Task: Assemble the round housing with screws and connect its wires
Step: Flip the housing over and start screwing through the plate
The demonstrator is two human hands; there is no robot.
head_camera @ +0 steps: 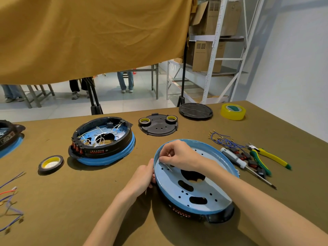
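I'm seeing a glossy blue-filmed metal housing (198, 189) on matt olive cloth table (88, 201), shiny yellow tape (233, 111) far behind it.

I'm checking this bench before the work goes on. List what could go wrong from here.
1. The round housing sits tilted, steadied only by the left hand at its rim; it could slip.
2. Whatever small part the right hand pinches could drop through the housing's cutouts.
3. The right forearm could knock the screwdriver lying close beside the housing.

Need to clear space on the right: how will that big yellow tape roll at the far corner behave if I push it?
The yellow tape roll lies flat on the cloth-covered table, so it should slide rather than roll. It is probably light and stiff, being a hollow ring. The cloth may drag on it.
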